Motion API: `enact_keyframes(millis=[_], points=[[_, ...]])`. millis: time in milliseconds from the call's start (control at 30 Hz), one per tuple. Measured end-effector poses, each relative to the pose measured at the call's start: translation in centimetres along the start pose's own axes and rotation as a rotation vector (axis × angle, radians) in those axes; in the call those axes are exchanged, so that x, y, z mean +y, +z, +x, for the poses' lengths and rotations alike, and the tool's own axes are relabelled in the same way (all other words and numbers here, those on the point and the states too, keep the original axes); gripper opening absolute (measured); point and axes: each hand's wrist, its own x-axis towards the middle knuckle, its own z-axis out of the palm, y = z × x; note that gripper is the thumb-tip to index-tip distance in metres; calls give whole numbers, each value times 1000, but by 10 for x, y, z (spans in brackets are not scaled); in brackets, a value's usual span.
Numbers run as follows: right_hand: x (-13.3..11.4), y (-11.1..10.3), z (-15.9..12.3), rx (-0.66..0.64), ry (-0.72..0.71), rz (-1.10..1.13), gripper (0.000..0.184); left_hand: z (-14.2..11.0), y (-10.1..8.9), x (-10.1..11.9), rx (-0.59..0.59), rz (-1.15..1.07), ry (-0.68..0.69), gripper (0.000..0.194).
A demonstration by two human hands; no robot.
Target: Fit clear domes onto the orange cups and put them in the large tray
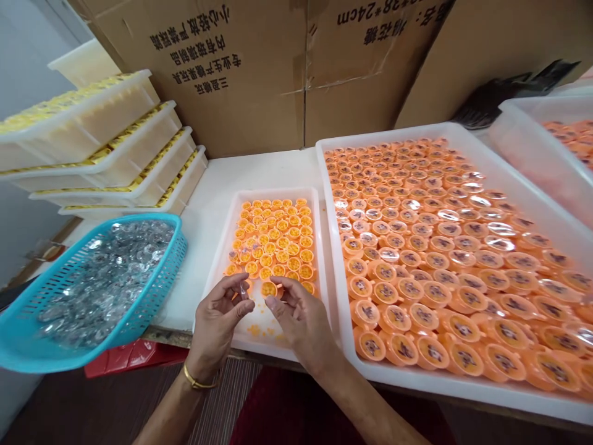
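My left hand pinches a small clear plastic lid between thumb and fingers. My right hand grips a small orange cup filled with yellow pellets. The lid and cup are apart, side by side over the near end of a small white tray. Behind my hands, rows of open orange cups with yellow pellets fill that tray. Loose yellow pellets lie on its floor between my wrists. At left, a blue basket holds a heap of clear plastic lids.
A large white tray of orange cups with printed clear lids stands at right, another tray beyond it. Stacked white trays with yellow items rise at back left. Cardboard boxes line the back. Something red sits under the basket.
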Motion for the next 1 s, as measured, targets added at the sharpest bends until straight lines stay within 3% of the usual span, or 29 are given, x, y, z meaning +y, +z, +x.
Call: enact_keyframes(millis=[267,467,567,700,1000], points=[[1,-3,-1,-14,2,-16,35,-6,-6,11,-3,28,57,38],[-6,-3,-2,0,49,15,29,-6,0,19,-174,612,347,33],[-4,-3,-1,2,23,-4,26,-3,6,20,-240,783,478,32],[0,-3,-1,-23,-17,-24,31,2,9,21,-294,871,557,31],[7,-1,2,5,-47,-84,28,9,9,21,-344,932,597,27]])
